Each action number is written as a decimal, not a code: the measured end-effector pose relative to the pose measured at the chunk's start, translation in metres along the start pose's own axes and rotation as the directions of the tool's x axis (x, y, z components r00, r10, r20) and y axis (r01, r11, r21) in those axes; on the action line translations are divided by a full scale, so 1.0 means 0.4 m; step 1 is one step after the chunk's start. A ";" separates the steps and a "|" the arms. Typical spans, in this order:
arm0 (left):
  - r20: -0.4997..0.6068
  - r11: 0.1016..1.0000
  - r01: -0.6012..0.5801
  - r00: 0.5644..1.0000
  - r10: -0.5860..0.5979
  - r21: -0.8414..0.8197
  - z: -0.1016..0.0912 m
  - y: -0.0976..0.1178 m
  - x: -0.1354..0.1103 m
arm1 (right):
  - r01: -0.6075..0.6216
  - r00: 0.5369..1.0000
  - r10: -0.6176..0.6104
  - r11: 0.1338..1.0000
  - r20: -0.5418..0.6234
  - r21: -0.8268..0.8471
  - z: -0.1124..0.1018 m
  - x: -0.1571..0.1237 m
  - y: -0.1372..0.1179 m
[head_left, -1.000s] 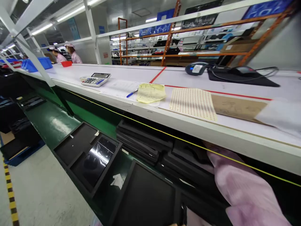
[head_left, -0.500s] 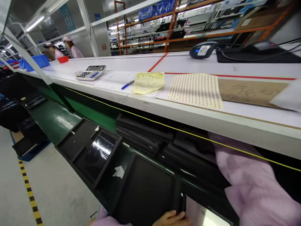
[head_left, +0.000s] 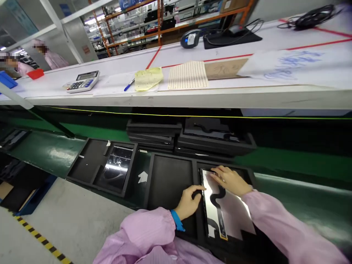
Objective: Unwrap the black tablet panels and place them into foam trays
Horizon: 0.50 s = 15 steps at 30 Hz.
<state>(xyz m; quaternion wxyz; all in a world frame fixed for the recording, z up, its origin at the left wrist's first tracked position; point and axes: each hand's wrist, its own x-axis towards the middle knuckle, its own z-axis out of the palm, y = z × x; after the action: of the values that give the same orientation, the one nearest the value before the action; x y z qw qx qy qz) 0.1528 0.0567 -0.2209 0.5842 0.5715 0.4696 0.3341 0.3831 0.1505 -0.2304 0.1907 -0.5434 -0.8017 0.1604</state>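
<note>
A shiny, mirror-like display panel (head_left: 232, 216) with a dark ribbon cable (head_left: 217, 205) lies in the right compartment of a black foam tray (head_left: 172, 172). My right hand (head_left: 231, 180) rests on the panel's upper part, palm down, its fingers spread towards the top edge. At the panel's left edge is my left hand (head_left: 189, 201), index finger stretched out to it and thumb apart; its other fingers are partly hidden. A blue band (head_left: 177, 220) circles my left wrist. The tray's left compartment holds no panel.
Left of my tray, another black tray (head_left: 85, 161) holds a dark glossy panel (head_left: 115, 168). Stacked trays (head_left: 154, 134) stand under the white shelf (head_left: 115, 101), which carries a calculator (head_left: 84, 81), papers and a scanner (head_left: 189, 38). Two people stand at the far left.
The view has turned right and down. My right arm, which reached under the shelf, has come back, and that hand is now on the panel. My left hand is now at the panel's left edge.
</note>
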 end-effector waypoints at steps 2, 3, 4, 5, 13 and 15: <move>-0.076 0.998 0.062 0.995 -0.063 -0.011 0.006 0.000 -0.018 | -0.093 0.995 0.095 0.988 0.015 -0.124 0.042 -0.016 -0.010; -0.099 0.996 0.090 0.991 -0.091 -0.014 0.009 -0.002 -0.025 | -0.120 0.992 0.124 0.978 0.015 -0.172 0.060 -0.011 -0.018; -0.116 0.993 0.113 0.987 -0.114 -0.017 0.010 -0.005 -0.031 | -0.131 0.990 0.137 0.969 0.015 -0.208 0.075 -0.002 -0.028; -0.131 0.991 0.130 0.983 -0.132 -0.020 0.010 -0.008 -0.037 | -0.130 0.990 0.137 0.964 0.016 -0.232 0.088 0.009 -0.038; -0.209 0.977 0.170 0.959 -0.194 -0.126 -0.039 0.018 -0.076 | 0.024 0.997 -0.033 0.990 -0.067 -0.141 0.087 0.056 -0.108; -0.237 0.969 0.176 0.948 -0.214 -0.170 -0.064 0.037 -0.086 | 0.073 0.989 -0.081 0.995 -0.121 -0.068 0.041 0.052 -0.135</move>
<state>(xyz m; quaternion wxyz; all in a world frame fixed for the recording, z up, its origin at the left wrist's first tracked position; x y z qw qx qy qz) 0.1195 0.0359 -0.1982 0.5903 0.4301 0.5687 0.3783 0.3246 0.1496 -0.2172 0.2288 -0.5267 -0.8133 0.0937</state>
